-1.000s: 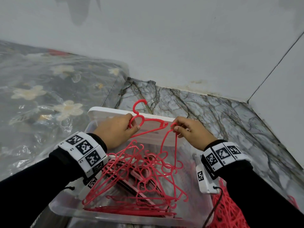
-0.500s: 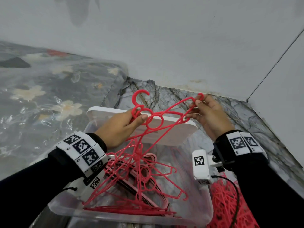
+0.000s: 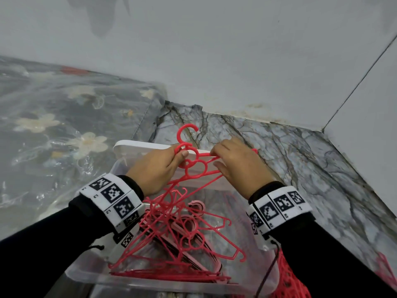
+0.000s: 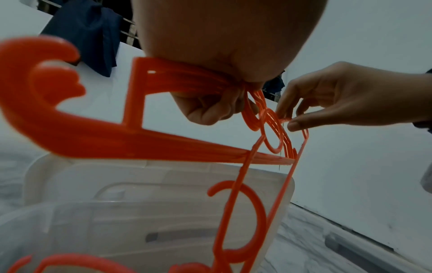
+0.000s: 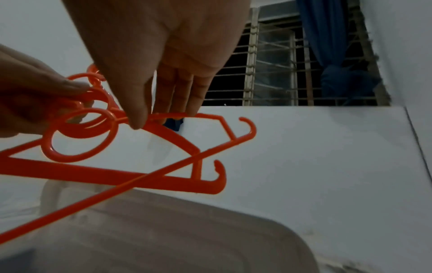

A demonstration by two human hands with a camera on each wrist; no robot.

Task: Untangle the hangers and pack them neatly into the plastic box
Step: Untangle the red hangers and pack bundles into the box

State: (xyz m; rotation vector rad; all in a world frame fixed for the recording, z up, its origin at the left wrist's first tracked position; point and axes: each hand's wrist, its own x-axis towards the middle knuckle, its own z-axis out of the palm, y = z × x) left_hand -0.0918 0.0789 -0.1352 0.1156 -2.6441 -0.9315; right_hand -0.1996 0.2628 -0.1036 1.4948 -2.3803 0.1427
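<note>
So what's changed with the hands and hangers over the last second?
The right hand swung out right, then came back in to pinch a hanger arm beside the left hand. The held hangers rose slightly. The left hand's grip and the plastic box stayed put.

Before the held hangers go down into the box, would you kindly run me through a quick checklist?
1. Left hand grips the held hangers near their hooks: ok.
2. Right hand pinches a hanger arm: ok.
3. Held hangers fully separated: not ok, arms cross in the right wrist view.
4. Plastic box open beneath: ok.
5. Packed hangers lie flat: cannot tell.
</note>
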